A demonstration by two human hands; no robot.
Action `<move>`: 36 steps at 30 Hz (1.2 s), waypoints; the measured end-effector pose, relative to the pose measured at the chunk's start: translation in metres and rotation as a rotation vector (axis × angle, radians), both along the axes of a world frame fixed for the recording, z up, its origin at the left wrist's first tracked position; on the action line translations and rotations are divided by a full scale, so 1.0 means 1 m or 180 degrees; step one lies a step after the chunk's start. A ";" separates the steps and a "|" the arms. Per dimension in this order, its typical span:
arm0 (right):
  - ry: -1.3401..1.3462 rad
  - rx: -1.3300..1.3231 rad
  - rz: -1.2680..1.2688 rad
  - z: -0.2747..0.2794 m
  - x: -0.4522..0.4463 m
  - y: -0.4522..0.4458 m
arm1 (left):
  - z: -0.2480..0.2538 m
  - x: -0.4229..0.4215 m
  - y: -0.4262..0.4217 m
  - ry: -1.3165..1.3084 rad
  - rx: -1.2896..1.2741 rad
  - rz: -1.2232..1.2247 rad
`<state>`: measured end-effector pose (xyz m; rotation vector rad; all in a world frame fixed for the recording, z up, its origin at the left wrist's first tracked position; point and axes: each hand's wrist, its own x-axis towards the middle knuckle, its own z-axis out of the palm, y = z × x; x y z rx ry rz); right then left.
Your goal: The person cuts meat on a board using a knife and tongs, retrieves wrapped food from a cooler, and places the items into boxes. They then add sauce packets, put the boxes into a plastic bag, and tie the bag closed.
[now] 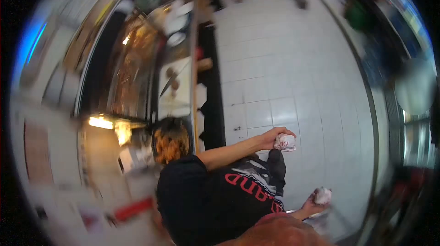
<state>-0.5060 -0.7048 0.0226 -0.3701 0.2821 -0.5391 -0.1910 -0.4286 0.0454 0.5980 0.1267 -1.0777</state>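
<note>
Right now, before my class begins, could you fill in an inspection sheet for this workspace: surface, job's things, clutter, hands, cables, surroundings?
Surface: pale board, with a knife and brown lumps on it.
Job's things: red-printed parcel; other parcel, blurred.
Clutter: dark bowl of orange-brown food near the board.
Hands: left hand holds the red-printed parcel; right hand holds the other.
Cables: nothing seen.
Surroundings: tiled floor; lit case beside the board; image edges blurred.
</note>
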 end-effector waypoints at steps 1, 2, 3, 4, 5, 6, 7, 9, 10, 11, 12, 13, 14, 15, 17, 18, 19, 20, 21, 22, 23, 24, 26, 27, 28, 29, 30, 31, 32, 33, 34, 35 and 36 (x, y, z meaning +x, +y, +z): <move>0.0385 -0.0063 0.0501 -0.011 0.083 -0.035 | -0.007 0.041 0.010 0.0145 0.0142 0.0328; 0.0734 -0.0163 0.0900 -0.018 0.150 -0.058 | -0.006 0.063 0.022 0.0270 0.0270 0.0558; 0.1069 -0.0289 0.1223 -0.022 0.209 -0.068 | 0.012 0.074 0.044 0.0270 0.0494 0.1109; 0.1273 -0.0717 0.1578 -0.001 0.274 -0.064 | 0.019 0.086 0.072 0.0235 0.0355 0.1525; 0.1503 -0.1172 0.1926 0.024 0.338 -0.058 | 0.027 0.090 0.097 0.0241 0.0206 0.1939; 0.1343 -0.1450 0.2240 0.050 0.393 -0.047 | 0.030 0.081 0.120 0.0232 0.0540 0.2432; 0.1129 -0.1717 0.2513 0.077 0.430 -0.037 | 0.033 0.073 0.143 0.0199 0.0924 0.2894; 0.0385 -0.1921 0.3119 0.097 0.531 -0.010 | 0.021 0.072 0.185 0.0509 -0.0041 0.3602; -0.0028 -0.1601 0.3347 0.103 0.576 0.013 | 0.029 0.069 0.196 0.0605 -0.0109 0.3976; -0.0438 -0.1260 0.3549 0.109 0.617 0.042 | 0.048 0.068 0.202 0.0341 0.0314 0.4252; -0.0841 -0.0897 0.3728 0.114 0.656 0.075 | 0.041 0.068 0.215 0.0544 -0.0222 0.4376; -0.0915 -0.0594 0.3675 0.113 0.691 0.115 | 0.032 0.072 0.227 0.0726 -0.0765 0.4452; -0.1004 -0.0287 0.3600 0.104 0.723 0.155 | 0.022 0.079 0.236 0.0748 -0.0757 0.4611; -0.0930 0.0095 0.3732 0.084 0.759 0.192 | 0.011 0.089 0.245 0.0784 -0.0752 0.4767; -0.0634 0.0731 0.4085 0.019 0.817 0.263 | -0.013 0.118 0.264 0.0948 -0.0814 0.5026; -0.0434 0.0977 0.4309 -0.010 0.846 0.301 | -0.030 0.140 0.278 0.1052 -0.0896 0.5127; 0.0102 0.0309 0.4366 -0.026 0.862 0.344 | -0.041 0.171 0.299 0.1145 -0.0989 0.5220; 0.0683 -0.0371 0.4352 -0.034 0.865 0.382 | -0.041 0.204 0.321 0.0993 -0.0897 0.5234; 0.1067 -0.0809 0.4669 -0.022 0.866 0.417 | -0.037 0.234 0.336 0.0914 -0.0809 0.5257; 0.1480 -0.1227 0.4964 -0.007 0.872 0.453 | -0.030 0.261 0.352 0.0850 -0.0695 0.5274; 0.1601 -0.1318 0.5156 -0.010 0.883 0.480 | -0.007 0.292 0.369 0.0590 -0.0658 0.5346; 0.1705 -0.1410 0.5352 -0.016 0.897 0.504 | 0.011 0.316 0.386 0.0496 -0.0524 0.5401; 0.1403 -0.1650 0.5819 -0.012 0.950 0.547 | 0.033 0.362 0.418 0.0262 -0.0260 0.5530; 0.0986 -0.1776 0.6069 -0.005 0.986 0.569 | 0.030 0.382 0.436 0.0204 -0.0279 0.5612; 0.0592 -0.1883 0.6317 -0.003 1.039 0.603 | 0.026 0.420 0.464 0.0233 -0.0206 0.5765; 0.0477 -0.2554 0.6217 -0.002 1.074 0.624 | 0.022 0.439 0.476 0.0263 -0.0131 0.5908; 0.0351 -0.3223 0.6089 -0.004 1.112 0.647 | 0.017 0.459 0.489 0.0297 -0.0055 0.6057; 0.0305 -0.3722 0.5749 -0.024 1.155 0.669 | 0.011 0.479 0.500 0.0269 -0.0101 0.6100; 0.0249 -0.4215 0.5404 -0.045 1.197 0.693 | 0.009 0.500 0.507 0.0254 0.0071 0.6154; -0.0228 -0.4748 0.5231 -0.024 1.230 0.727 | 0.009 0.523 0.515 0.0229 0.0245 0.6219; -0.0747 -0.5232 0.5024 0.006 1.258 0.764 | 0.009 0.547 0.523 0.0195 0.0441 0.6286; -0.1146 -0.5703 0.4248 0.008 1.284 0.793 | 0.003 0.570 0.529 0.0182 0.0375 0.6420; -0.1567 -0.6091 0.3422 0.008 1.314 0.828 | -0.003 0.597 0.538 0.0205 0.0423 0.6538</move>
